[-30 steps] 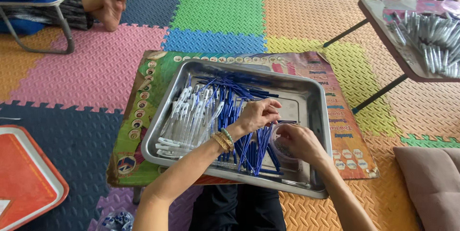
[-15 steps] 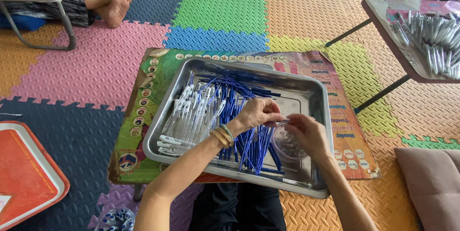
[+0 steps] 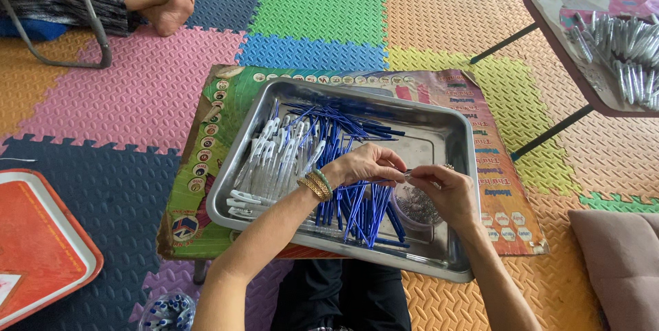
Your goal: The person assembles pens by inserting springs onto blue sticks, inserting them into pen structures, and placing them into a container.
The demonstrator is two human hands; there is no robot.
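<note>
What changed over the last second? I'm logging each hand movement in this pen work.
The right hand moved up from the small bowl to meet the left hand; their fingertips now pinch a small part together. The metal tray, blue refills and clear pen barrels stayed put.

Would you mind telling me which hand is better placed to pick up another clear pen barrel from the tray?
Probably the left hand: the clear pen barrels lie on its side of the metal tray, while the right hand sits over the small bowl of springs.
</note>
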